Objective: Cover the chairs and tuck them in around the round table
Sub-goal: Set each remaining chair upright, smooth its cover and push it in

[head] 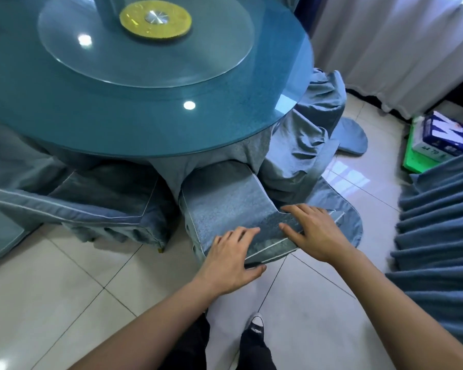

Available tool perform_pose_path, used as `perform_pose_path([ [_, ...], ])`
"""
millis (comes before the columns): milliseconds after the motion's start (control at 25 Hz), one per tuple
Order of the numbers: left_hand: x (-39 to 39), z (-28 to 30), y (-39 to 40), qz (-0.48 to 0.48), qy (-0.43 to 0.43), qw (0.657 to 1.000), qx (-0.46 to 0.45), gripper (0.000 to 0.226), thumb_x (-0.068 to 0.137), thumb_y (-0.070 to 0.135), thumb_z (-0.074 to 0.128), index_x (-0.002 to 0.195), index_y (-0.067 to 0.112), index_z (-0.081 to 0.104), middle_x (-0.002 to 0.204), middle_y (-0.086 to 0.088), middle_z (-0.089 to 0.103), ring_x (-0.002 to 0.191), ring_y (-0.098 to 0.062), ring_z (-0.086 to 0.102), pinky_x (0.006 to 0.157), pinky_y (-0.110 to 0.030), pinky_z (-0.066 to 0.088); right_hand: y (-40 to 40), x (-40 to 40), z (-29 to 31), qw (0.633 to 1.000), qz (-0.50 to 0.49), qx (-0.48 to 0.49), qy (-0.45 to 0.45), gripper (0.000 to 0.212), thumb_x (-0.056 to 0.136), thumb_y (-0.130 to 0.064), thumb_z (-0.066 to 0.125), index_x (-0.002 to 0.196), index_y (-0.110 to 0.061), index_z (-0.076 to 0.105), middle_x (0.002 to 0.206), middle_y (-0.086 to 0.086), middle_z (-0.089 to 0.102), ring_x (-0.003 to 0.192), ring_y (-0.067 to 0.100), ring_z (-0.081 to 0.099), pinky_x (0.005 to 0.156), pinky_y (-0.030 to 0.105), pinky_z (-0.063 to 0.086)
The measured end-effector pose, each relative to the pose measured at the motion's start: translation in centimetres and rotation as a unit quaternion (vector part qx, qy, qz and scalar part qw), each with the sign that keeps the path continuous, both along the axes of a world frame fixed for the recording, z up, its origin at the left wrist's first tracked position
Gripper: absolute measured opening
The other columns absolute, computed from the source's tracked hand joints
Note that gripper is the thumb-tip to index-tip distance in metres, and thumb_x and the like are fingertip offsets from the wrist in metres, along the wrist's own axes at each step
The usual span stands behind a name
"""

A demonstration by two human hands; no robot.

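While viewed from the head camera: both bare forearms are seen reaching forward and down to one covered chair at the round table's near edge.
Round table (134, 102): a blue glass top is carried over a draped blue cloth; a clear glass turntable (145, 44) with a gold hub (155, 21) is set on it.
Covered chair (233, 206): a blue-grey cover with pale piping is fitted over it; its far end is placed under the table's rim, between hanging folds of the tablecloth.
Left hand (230, 260): it is laid on the near left corner of the covered chair, fingers spread on top and the thumb hooked under the piped edge, so the edge is gripped.
Right hand (313, 231): it is laid flat on the chair's near right part, fingers straight and spread, with nothing clasped.
Neighbouring chair (102, 201): a second covered chair is seen just to the left, also partly under the table.
Loose cover (313, 134): crumpled blue fabric is draped to the right of the table, with rounded flaps lying on the floor.
Floor (65, 295): pale glossy tiles are recorded.
Right edge: pleated blue fabric (438, 236), a white curtain (401, 44) and a paper ream box (446, 134) are noted.
Bottom: dark trousers and a shoe (257, 323) are visible.
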State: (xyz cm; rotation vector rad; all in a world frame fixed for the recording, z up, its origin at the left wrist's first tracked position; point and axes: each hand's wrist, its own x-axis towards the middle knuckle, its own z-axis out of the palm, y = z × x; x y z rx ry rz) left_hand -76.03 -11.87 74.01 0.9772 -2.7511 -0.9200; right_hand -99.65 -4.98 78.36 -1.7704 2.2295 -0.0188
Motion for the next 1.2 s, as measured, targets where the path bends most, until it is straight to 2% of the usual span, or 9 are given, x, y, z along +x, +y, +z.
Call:
perform_pose_path([
  [280, -2.7, -1.0, 3.2, 0.113, -0.045, 0.993, -0.005, 0.072, 0.075, 0.057, 0.059, 0.142, 0.036, 0.04, 0.129, 0.012, 0.051, 0.118, -0.017, 0.053, 0.103, -0.037, 0.041, 0.7, -3.8, -1.0, 0.992, 0.09, -0.022, -0.087, 0.058, 0.092, -0.072, 0.041, 0.136, -0.035, 0.05, 0.129, -0.016, 0.055, 0.115, 0.008, 0.051, 0.098, 0.029, 0.038],
  [440, -4.0, -2.4, 5.6, 0.171, -0.075, 0.98, -0.066, 0.068, 0.068, 0.04, 0.074, 0.132, 0.032, 0.052, 0.113, 0.009, 0.064, 0.103, -0.019, 0.063, 0.089, -0.035, 0.047, 2.9, -8.4, -1.4, 0.983, 0.158, -0.007, -0.088, 0.072, 0.079, -0.081, 0.056, 0.137, -0.04, 0.047, 0.125, -0.025, 0.052, 0.116, -0.001, 0.046, 0.101, 0.025, 0.035],
  [520, -4.3, -3.1, 5.3, 0.209, -0.086, 0.972, -0.071, 0.069, 0.067, 0.027, 0.076, 0.131, 0.03, 0.052, 0.109, 0.009, 0.068, 0.101, -0.019, 0.064, 0.086, -0.033, 0.047, 3.5, -10.6, -2.1, 0.984, 0.17, -0.005, -0.057, 0.07, 0.079, -0.067, 0.069, 0.139, -0.037, 0.048, 0.127, -0.02, 0.055, 0.119, 0.005, 0.049, 0.104, 0.027, 0.033],
  [600, -4.7, -3.5, 4.6, 0.232, -0.112, 0.965, -0.055, 0.066, 0.075, 0.018, 0.071, 0.136, 0.033, 0.05, 0.114, 0.009, 0.068, 0.106, -0.019, 0.063, 0.089, -0.033, 0.047, 3.4, -12.3, -3.1, 0.988, 0.154, -0.005, -0.019, 0.064, 0.079, -0.04, 0.079, 0.138, -0.03, 0.053, 0.126, -0.01, 0.06, 0.118, 0.018, 0.055, 0.102, 0.033, 0.035],
  [720, -4.6, -3.5, 4.1, 0.247, -0.127, 0.959, -0.056, 0.04, 0.086, 0.031, 0.067, 0.124, 0.041, 0.059, 0.111, 0.014, 0.071, 0.102, -0.017, 0.067, 0.08, -0.034, 0.052, 1.9, -12.7, -4.2, 0.995, 0.101, 0.017, -0.014, 0.047, 0.08, -0.018, 0.076, 0.124, -0.027, 0.064, 0.116, -0.005, 0.065, 0.108, 0.025, 0.059, 0.09, 0.035, 0.04],
  [800, -4.5, -3.3, 4.2, 0.25, -0.123, 0.958, -0.063, 0.031, 0.086, 0.036, 0.068, 0.116, 0.042, 0.063, 0.106, 0.015, 0.073, 0.098, -0.015, 0.069, 0.073, -0.032, 0.051, 1.2, -12.4, -4.6, 0.994, 0.099, 0.032, -0.014, 0.035, 0.081, -0.016, 0.073, 0.115, -0.025, 0.068, 0.111, -0.004, 0.067, 0.104, 0.026, 0.061, 0.085, 0.034, 0.044],
  [880, -4.3, -3.3, 4.1, 0.244, -0.125, 0.959, -0.074, 0.031, 0.084, 0.032, 0.071, 0.114, 0.04, 0.065, 0.104, 0.015, 0.074, 0.096, -0.016, 0.07, 0.071, -0.031, 0.05, 0.9, -12.4, -4.9, 0.994, 0.103, 0.037, -0.01, 0.031, 0.083, -0.019, 0.071, 0.113, -0.026, 0.07, 0.106, -0.003, 0.069, 0.101, 0.026, 0.063, 0.083, 0.034, 0.045],
  [1080, -4.4, -2.8, 3.9, 0.221, -0.164, 0.958, -0.079, 0.037, 0.088, 0.027, 0.065, 0.122, 0.04, 0.062, 0.115, 0.014, 0.071, 0.107, -0.016, 0.067, 0.078, -0.033, 0.051, 0.9, -13.1, -5.0, 0.992, 0.121, 0.025, 0.024, 0.026, 0.087, -0.025, 0.068, 0.113, -0.029, 0.068, 0.1, -0.005, 0.069, 0.096, 0.022, 0.062, 0.075, 0.03, 0.039],
  [1200, -4.2, -2.7, 3.7, 0.212, -0.161, 0.96, -0.089, 0.034, 0.086, 0.024, 0.066, 0.118, 0.037, 0.065, 0.109, 0.011, 0.073, 0.104, -0.02, 0.068, 0.075, -0.034, 0.049, 0.7, -12.9, -5.1, 0.992, 0.125, 0.022, 0.023, 0.025, 0.088, -0.024, 0.067, 0.113, -0.027, 0.068, 0.099, -0.004, 0.068, 0.096, 0.022, 0.061, 0.075, 0.03, 0.038],
])
